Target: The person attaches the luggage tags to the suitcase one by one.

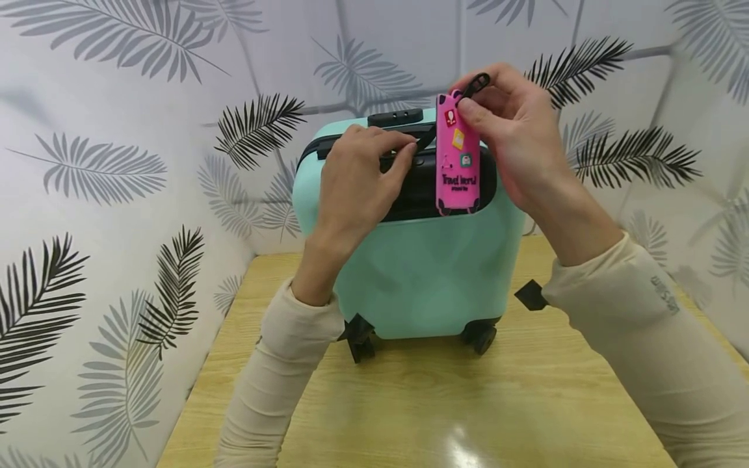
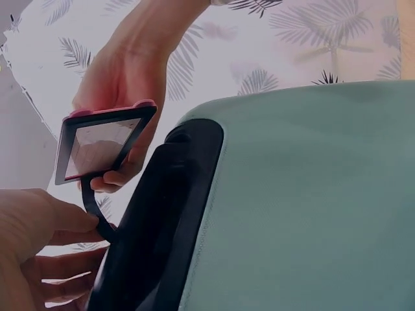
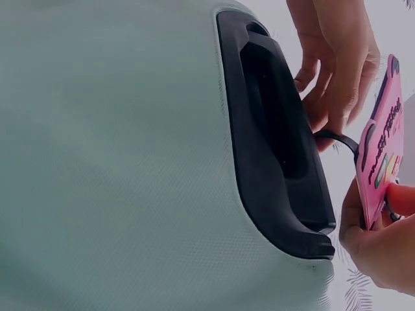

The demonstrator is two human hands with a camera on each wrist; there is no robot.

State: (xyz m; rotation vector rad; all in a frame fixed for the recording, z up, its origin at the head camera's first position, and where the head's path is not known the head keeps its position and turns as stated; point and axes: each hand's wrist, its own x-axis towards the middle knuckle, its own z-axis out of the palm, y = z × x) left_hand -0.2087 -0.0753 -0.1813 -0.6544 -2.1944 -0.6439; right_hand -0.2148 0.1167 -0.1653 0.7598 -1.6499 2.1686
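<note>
Fastening a pink luggage tag at frame centre.
Right hand pinches the tag; left hand pinches its black strap against the mint suitcase handle.

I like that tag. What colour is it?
The tag is bright pink with small stickers; the head view shows it best.

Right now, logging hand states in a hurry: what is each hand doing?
Left hand: pinches the black strap at the suitcase handle.
Right hand: holds the pink luggage tag.
</note>
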